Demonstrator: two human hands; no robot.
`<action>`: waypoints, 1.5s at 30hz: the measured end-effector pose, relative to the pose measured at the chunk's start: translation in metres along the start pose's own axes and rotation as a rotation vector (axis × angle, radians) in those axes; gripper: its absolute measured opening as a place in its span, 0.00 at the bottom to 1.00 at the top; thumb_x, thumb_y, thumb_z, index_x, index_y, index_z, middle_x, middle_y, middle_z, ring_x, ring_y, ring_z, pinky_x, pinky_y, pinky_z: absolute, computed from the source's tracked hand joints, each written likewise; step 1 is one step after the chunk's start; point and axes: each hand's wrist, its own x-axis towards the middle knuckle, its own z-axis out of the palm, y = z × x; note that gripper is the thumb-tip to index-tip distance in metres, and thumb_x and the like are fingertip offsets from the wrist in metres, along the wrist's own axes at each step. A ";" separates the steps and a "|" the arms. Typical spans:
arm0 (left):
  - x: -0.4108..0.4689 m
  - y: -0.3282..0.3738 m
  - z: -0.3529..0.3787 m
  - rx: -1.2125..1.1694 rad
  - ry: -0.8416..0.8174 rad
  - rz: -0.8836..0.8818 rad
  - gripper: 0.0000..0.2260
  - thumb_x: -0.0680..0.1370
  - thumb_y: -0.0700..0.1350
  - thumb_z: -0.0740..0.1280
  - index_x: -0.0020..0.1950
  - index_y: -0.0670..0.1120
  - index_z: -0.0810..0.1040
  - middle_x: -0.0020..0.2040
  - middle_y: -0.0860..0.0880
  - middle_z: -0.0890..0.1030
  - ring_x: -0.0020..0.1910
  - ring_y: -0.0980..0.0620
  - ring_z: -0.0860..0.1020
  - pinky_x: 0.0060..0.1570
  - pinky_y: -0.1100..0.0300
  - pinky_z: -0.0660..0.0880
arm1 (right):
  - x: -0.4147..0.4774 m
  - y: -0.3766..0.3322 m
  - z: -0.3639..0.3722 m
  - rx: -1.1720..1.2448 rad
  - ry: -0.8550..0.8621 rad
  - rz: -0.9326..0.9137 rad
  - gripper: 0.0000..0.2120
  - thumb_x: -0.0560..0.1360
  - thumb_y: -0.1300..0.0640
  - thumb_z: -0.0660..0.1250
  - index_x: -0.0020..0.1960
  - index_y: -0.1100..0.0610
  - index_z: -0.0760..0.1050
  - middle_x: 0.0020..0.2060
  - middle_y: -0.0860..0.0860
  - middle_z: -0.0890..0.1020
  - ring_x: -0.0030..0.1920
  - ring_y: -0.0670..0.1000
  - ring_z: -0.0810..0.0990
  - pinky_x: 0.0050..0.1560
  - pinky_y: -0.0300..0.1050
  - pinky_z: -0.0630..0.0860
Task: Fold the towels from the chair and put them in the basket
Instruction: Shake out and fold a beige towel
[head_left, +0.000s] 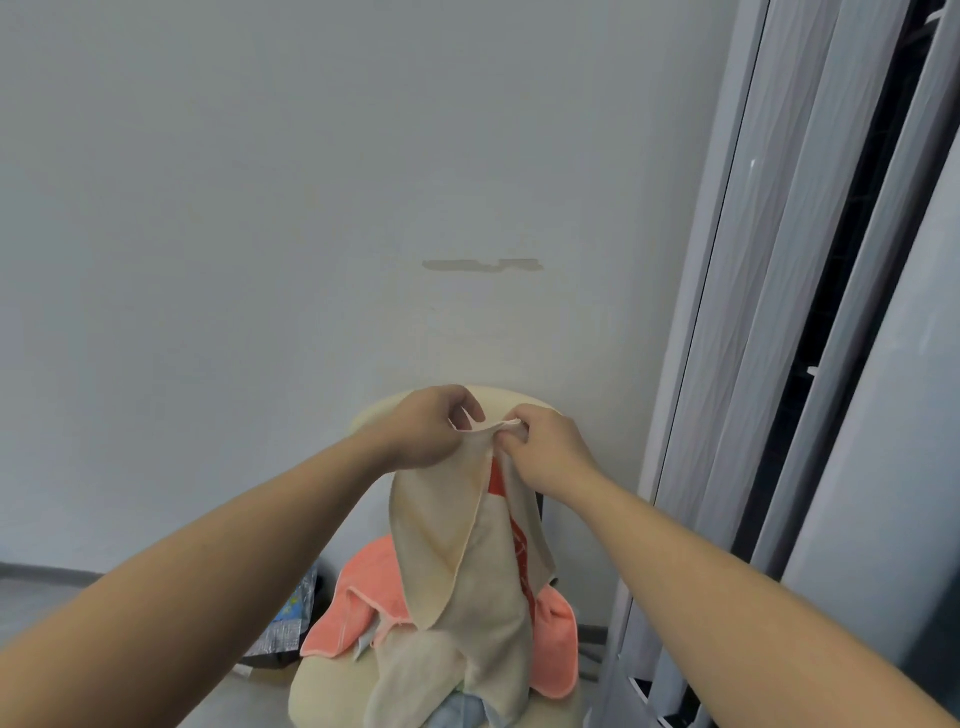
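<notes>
A cream towel (462, 566) with an orange-red stripe hangs in the air above the chair. My left hand (428, 431) and my right hand (545, 449) both pinch its top edge, close together, at chest height. Its lower end drapes onto the cream chair (332, 691), whose rounded back shows behind my hands. On the seat lies a coral-pink towel (374, 597), and a pale blue towel (457, 714) peeks out under the hanging cream one. No basket is in view.
A plain white wall fills the background. Grey curtains (769, 312) and a dark window frame run down the right side. A silvery patterned bag (291, 618) sits on the floor left of the chair.
</notes>
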 end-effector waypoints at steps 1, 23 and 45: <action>0.000 0.000 0.001 -0.015 -0.021 0.003 0.13 0.70 0.49 0.70 0.54 0.55 0.80 0.48 0.57 0.81 0.45 0.54 0.80 0.47 0.55 0.81 | 0.000 -0.001 0.000 0.013 -0.001 -0.015 0.06 0.79 0.52 0.64 0.50 0.49 0.79 0.43 0.45 0.81 0.45 0.48 0.79 0.47 0.47 0.77; 0.004 0.003 0.004 -0.447 -0.172 -0.012 0.18 0.80 0.33 0.63 0.64 0.49 0.81 0.56 0.47 0.85 0.41 0.52 0.80 0.45 0.56 0.77 | -0.004 -0.001 -0.010 0.455 -0.138 -0.128 0.09 0.76 0.65 0.70 0.48 0.52 0.82 0.47 0.51 0.87 0.49 0.53 0.86 0.58 0.56 0.82; 0.011 -0.009 -0.009 0.106 0.080 0.065 0.07 0.84 0.53 0.60 0.54 0.52 0.73 0.48 0.53 0.80 0.47 0.51 0.79 0.46 0.55 0.75 | 0.003 0.007 -0.030 -0.271 -0.219 -0.183 0.24 0.70 0.69 0.63 0.60 0.48 0.78 0.49 0.45 0.74 0.50 0.49 0.76 0.48 0.41 0.71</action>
